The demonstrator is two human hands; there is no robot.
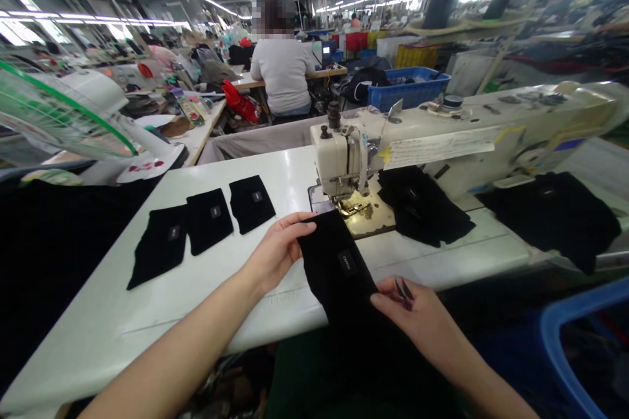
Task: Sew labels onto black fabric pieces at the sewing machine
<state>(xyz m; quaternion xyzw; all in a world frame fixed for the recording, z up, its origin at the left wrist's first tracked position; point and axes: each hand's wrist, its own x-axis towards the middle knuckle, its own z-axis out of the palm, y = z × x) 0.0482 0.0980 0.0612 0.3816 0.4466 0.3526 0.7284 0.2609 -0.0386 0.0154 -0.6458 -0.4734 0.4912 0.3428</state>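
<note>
Stretched between my two hands is a black fabric piece (pixel 327 268) with a small dark label on it, its far end close to the needle area of the sewing machine (pixel 344 157). My left hand (pixel 280 249) pinches its upper left corner, thumb on top. At the right edge, my right hand (pixel 410 308) is closed on the fabric. A small pair of dark, pointed blades, apparently thread snips (pixel 403 291), also shows in that hand. The lower end of the fabric blends into dark clothing below the table edge.
Several labelled black pieces (pixel 209 219) lie in a row on the white table (pixel 289 170). More black pieces (pixel 422 209) are heaped right of the needle. A fan (pixel 63 111) stands at left, a blue bin (pixel 555 321) at lower right. Ahead, a person (pixel 282 72) sits with their back turned.
</note>
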